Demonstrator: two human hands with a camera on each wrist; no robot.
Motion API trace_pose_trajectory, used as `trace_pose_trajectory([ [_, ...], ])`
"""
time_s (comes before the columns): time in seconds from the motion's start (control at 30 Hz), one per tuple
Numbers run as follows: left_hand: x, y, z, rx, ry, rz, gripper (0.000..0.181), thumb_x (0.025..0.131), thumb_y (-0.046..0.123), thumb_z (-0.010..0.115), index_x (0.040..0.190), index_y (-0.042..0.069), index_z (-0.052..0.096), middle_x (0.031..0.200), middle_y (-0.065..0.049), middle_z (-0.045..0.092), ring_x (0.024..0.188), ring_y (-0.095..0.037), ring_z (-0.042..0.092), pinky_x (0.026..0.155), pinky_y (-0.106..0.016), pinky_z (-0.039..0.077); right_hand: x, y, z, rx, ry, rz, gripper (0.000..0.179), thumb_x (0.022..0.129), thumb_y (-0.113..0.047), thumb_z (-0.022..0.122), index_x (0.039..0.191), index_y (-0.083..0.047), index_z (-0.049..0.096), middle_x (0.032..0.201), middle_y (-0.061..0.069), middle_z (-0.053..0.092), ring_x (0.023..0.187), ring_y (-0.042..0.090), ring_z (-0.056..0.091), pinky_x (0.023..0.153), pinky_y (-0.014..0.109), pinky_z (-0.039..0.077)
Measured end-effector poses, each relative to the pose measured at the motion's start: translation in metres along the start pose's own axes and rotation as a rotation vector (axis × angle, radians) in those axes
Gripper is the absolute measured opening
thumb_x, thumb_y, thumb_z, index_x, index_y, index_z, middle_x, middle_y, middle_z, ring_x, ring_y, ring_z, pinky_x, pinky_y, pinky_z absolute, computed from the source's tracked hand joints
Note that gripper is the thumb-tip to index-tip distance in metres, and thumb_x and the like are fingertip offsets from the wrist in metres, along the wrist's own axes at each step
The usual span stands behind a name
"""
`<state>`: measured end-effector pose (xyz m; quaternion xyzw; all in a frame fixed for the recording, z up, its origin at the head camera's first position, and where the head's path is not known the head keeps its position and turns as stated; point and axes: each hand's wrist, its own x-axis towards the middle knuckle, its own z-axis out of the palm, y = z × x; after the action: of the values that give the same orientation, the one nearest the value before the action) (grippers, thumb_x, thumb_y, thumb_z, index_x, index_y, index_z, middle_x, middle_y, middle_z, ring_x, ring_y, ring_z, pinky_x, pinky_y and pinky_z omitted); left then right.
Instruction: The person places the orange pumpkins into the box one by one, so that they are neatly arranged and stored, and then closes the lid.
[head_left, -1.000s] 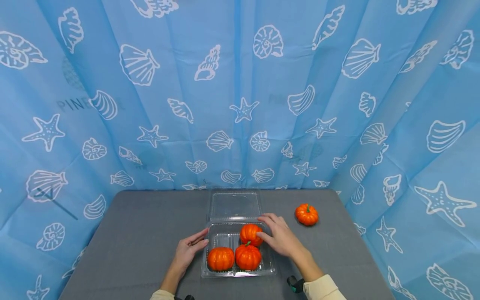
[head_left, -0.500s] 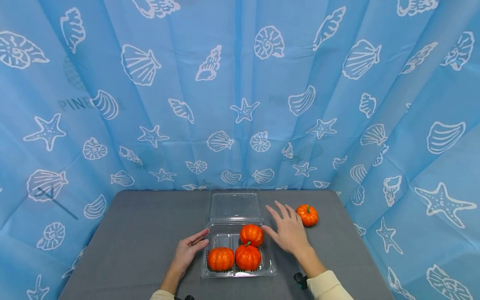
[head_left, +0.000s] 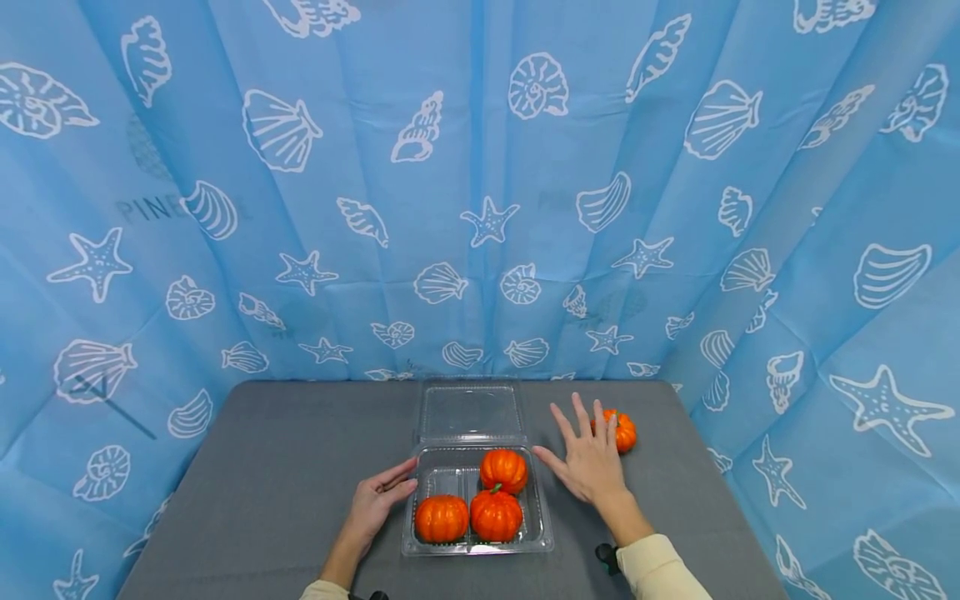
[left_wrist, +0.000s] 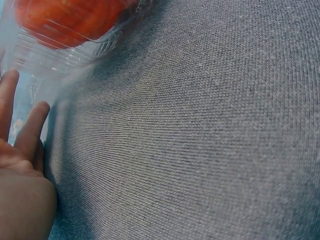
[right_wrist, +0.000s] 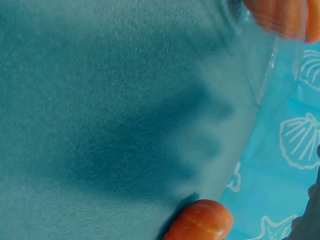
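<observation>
A clear plastic clamshell container (head_left: 480, 548) stands with its lid (head_left: 471, 410) folded back. Inside are three small orange pumpkins: one in the left compartment (head_left: 441, 518), two on the right, a front pumpkin (head_left: 496, 515) and a back pumpkin (head_left: 503, 471). My left hand (head_left: 372, 505) rests its fingertips at the container's left edge; the left wrist view has its fingers (left_wrist: 31, 131) fairly straight beside the clear wall. Holding nothing, my right hand (head_left: 592, 461) spreads its fingers above the table, right of the container. It partly covers a fourth pumpkin (head_left: 624, 432), also in the right wrist view (right_wrist: 201, 222).
A grey cloth-covered table (head_left: 300, 442) lies under everything. Behind it and at its sides hangs a blue curtain (head_left: 480, 167) printed with white shells and starfish. The raised lid lies toward the table's back edge.
My right hand has left the back pumpkin in the container and moved right toward the loose pumpkin, its fingers spreading. The left hand and the container have stayed put.
</observation>
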<state>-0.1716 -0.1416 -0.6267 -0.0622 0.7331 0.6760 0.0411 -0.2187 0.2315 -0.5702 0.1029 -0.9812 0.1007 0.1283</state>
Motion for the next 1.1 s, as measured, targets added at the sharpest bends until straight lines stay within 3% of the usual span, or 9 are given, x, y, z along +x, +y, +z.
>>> trace_pose_trajectory([
  [0.33, 0.0, 0.0, -0.001, 0.0, 0.0, 0.024, 0.044, 0.089, 0.02, 0.079, 0.131, 0.008, 0.07, 0.135, -0.011, 0.069, 0.128, -0.027, 0.065, 0.09, -0.01, 0.049, 0.007, 0.027, 0.006, 0.019, -0.023, 0.092, 0.094, 0.087, -0.078, 0.056, 0.158, -0.019, 0.038, 0.168, 0.023, 0.021, 0.152, 0.055, 0.016, 0.118, 0.077, 0.009],
  [0.57, 0.001, -0.001, -0.003, 0.008, 0.009, -0.001, 0.043, 0.089, 0.021, 0.079, 0.13, 0.013, 0.072, 0.135, -0.006, 0.07, 0.124, -0.017, 0.067, 0.091, -0.01, 0.048, 0.01, 0.047, 0.003, 0.058, -0.089, 0.169, 0.098, 0.088, -0.075, 0.057, 0.161, -0.016, 0.029, 0.168, 0.026, 0.014, 0.153, 0.056, 0.009, 0.118, 0.077, 0.002],
  [0.77, 0.002, -0.002, -0.003, 0.0, 0.003, -0.008, 0.043, 0.088, 0.02, 0.08, 0.13, 0.013, 0.072, 0.134, -0.005, 0.07, 0.129, -0.023, 0.065, 0.091, -0.01, 0.048, 0.012, 0.059, -0.009, 0.062, -0.124, 0.245, 0.099, 0.091, -0.072, 0.056, 0.162, -0.012, 0.024, 0.167, 0.03, 0.013, 0.152, 0.057, 0.009, 0.117, 0.078, 0.002],
  [0.97, 0.002, -0.002, -0.001, 0.003, 0.0, -0.011, 0.044, 0.088, 0.022, 0.08, 0.13, 0.013, 0.072, 0.134, -0.005, 0.07, 0.129, -0.025, 0.065, 0.091, -0.01, 0.048, 0.008, 0.072, -0.008, 0.116, -0.141, 0.322, 0.099, 0.093, -0.068, 0.057, 0.161, -0.007, 0.021, 0.165, 0.034, 0.013, 0.15, 0.058, 0.009, 0.117, 0.078, -0.001],
  [1.1, 0.002, -0.002, -0.001, 0.015, 0.0, -0.006, 0.043, 0.089, 0.022, 0.079, 0.13, 0.013, 0.071, 0.134, -0.006, 0.07, 0.129, -0.024, 0.065, 0.092, -0.01, 0.049, 0.006, 0.078, -0.008, 0.137, -0.138, 0.35, 0.098, 0.095, -0.066, 0.056, 0.16, -0.003, 0.021, 0.163, 0.036, 0.016, 0.148, 0.059, 0.014, 0.118, 0.077, 0.005],
])
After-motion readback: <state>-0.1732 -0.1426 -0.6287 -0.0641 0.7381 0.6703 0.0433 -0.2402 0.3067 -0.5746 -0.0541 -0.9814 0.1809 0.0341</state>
